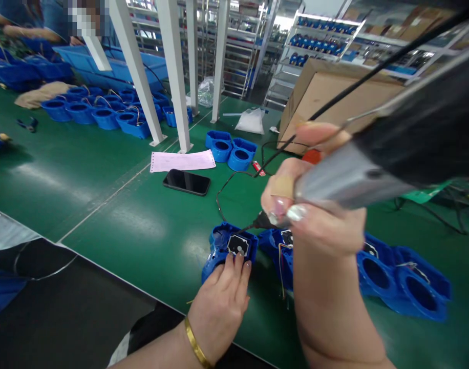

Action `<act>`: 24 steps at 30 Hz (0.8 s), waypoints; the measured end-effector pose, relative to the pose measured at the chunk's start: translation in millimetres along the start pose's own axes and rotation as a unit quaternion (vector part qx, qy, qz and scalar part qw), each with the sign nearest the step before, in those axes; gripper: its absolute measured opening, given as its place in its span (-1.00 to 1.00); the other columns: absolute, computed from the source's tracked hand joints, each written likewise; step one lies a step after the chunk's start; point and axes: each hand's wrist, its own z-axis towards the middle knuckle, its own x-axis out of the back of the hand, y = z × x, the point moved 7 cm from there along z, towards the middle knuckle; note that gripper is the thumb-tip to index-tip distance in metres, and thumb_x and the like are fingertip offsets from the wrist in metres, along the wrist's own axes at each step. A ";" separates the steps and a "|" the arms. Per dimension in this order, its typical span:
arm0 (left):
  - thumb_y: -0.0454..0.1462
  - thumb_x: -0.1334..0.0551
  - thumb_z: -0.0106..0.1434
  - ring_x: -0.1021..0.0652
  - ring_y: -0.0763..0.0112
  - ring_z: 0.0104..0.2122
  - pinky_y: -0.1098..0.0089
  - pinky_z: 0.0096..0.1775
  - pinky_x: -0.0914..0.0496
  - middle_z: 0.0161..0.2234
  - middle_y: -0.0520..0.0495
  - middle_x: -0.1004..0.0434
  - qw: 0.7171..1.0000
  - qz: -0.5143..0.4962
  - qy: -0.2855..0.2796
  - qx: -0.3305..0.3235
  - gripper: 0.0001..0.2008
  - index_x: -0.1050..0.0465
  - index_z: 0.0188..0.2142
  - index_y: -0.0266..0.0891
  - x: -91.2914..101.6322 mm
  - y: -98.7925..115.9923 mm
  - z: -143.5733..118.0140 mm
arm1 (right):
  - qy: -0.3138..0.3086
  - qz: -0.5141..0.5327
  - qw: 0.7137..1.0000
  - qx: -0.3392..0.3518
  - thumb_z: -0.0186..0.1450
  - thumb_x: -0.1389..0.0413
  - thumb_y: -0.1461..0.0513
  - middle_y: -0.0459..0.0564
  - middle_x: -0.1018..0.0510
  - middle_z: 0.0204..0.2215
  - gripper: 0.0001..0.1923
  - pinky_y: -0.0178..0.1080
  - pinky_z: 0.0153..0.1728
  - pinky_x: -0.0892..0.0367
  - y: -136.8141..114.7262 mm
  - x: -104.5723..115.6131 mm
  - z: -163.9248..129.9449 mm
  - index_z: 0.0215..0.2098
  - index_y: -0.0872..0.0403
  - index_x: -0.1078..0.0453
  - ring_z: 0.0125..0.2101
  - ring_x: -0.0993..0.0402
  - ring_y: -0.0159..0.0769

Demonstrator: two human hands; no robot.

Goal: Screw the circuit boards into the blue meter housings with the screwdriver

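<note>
My right hand (315, 205) is closed around an electric screwdriver (342, 179) with a metal nose and a dark, blurred body. Its thin bit points down to the left and reaches the upper edge of a black plate (238, 245) with a pale border. This plate lies inside a blue plastic housing (218, 246) on the table. My left hand (222, 302), with a gold bracelet at the wrist, lies over the housing's near side. Its fingers are stretched out, with fingertips on the plate; the thumb is hidden. Partly behind my right forearm is another blue housing (271, 246) with loose wires.
More blue housings (401, 277) stand at the right. On the green table (134, 220) are a phone (187, 182), a pink sheet (183, 161), two blue housings (231, 149) and a cardboard box (334, 97). White posts (173, 77) rise behind. Another person (46, 20) is at far left.
</note>
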 end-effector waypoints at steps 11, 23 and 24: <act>-0.32 0.08 0.39 -0.41 0.18 0.03 0.28 -0.01 -0.34 0.02 -0.23 -0.43 1.000 0.003 -0.005 -0.024 -0.64 -0.39 -0.01 -0.46 -2.1 5.3 -1.0 | 0.041 -0.034 0.998 -0.018 0.06 -0.11 0.48 -0.17 -0.39 -0.53 -0.43 -0.30 -0.64 -0.20 -1.1 -5.9 -26.6 0.01 -0.03 -0.29 -0.62 -0.27 -0.42; -0.32 -0.07 0.29 -0.38 0.12 0.05 0.27 0.00 -0.37 0.05 -0.27 -0.39 0.999 0.020 -0.027 -0.038 -0.62 -0.33 0.06 -0.47 -13.0 8.4 -4.6 | 0.026 -0.088 0.995 -0.048 0.09 -0.09 0.44 -0.20 -0.34 -0.56 -0.60 -0.31 -0.64 -0.21 13.7 -12.0 -30.0 -0.14 0.00 -0.20 -0.62 -0.27 -0.40; -0.31 -0.08 0.29 -0.37 0.12 0.06 0.28 -0.01 -0.37 0.05 -0.27 -0.38 0.998 0.022 -0.031 -0.040 -0.61 -0.33 0.06 -0.47 -13.9 8.4 -4.8 | 0.020 -0.075 0.996 -0.044 0.10 -0.08 0.45 -0.21 -0.35 -0.56 -0.57 -0.31 -0.63 -0.21 13.4 -13.2 -29.7 -0.12 -0.02 -0.18 -0.62 -0.27 -0.41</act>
